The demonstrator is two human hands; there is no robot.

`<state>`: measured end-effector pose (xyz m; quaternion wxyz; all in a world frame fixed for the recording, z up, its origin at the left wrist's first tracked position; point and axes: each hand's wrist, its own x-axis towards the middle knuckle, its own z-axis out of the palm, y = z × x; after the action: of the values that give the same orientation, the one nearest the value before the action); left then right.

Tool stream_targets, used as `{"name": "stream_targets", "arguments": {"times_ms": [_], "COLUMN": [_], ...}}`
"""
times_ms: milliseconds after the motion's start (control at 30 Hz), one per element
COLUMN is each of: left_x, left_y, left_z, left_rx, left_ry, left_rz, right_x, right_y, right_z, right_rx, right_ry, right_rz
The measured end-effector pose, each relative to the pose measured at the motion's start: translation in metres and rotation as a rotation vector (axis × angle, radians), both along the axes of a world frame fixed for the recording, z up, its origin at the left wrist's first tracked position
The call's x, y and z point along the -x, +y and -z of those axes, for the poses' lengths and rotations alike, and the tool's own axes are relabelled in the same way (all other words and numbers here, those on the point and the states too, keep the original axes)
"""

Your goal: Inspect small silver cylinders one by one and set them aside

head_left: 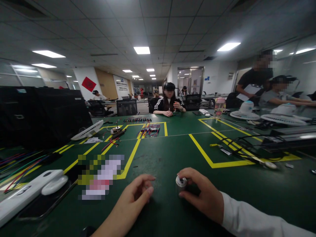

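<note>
My right hand (202, 194) closes around a small silver cylinder (181, 183) with a ringed top, its index finger over the upper rim and its thumb at the lower side. The cylinder stands roughly upright at the green tabletop; I cannot tell whether its base touches. To its left is my left hand (140, 194), fingers loosely curled, a gap between thumb and fingertips. Nothing shows in that hand, and it is apart from the cylinder.
Yellow tape (201, 151) marks the green table (163, 154). At left are a white power strip (27, 197), a dark phone (49, 202) and black cases (44, 118). Black cables (243, 149) lie right. Wired parts (150, 129) sit farther back; a person (169, 102) sits opposite.
</note>
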<state>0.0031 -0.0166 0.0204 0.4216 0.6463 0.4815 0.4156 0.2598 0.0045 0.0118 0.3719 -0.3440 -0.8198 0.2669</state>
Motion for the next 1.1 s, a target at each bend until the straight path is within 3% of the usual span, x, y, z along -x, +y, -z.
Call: {"name": "stream_targets", "arguments": {"times_ms": [200,367,667,900,1100], "left_x": [-0.055,-0.074,-0.054,-0.038,-0.039], "left_y": [0.008,0.014,0.023,0.019,0.016], "left_z": [-0.016,-0.024,-0.024,-0.004,-0.006], "left_rx": [-0.174,-0.236,-0.256,-0.240,-0.220], "left_ry": [0.154,0.178,0.197,0.394,0.368], "left_rz": [0.054,0.047,-0.057,0.052,0.066], "right_x": [0.004,0.006,0.005,0.005,0.001], "right_y": [0.004,0.005,0.001,-0.003,0.000], "right_z": [0.004,-0.004,-0.012,-0.017,-0.010], "right_rx": [0.229,0.274,0.293,0.290,0.264], "right_ry": [0.098,0.131,0.083,0.067,0.053], "right_rz": [-0.013,-0.083,-0.044,-0.047,-0.023]}}
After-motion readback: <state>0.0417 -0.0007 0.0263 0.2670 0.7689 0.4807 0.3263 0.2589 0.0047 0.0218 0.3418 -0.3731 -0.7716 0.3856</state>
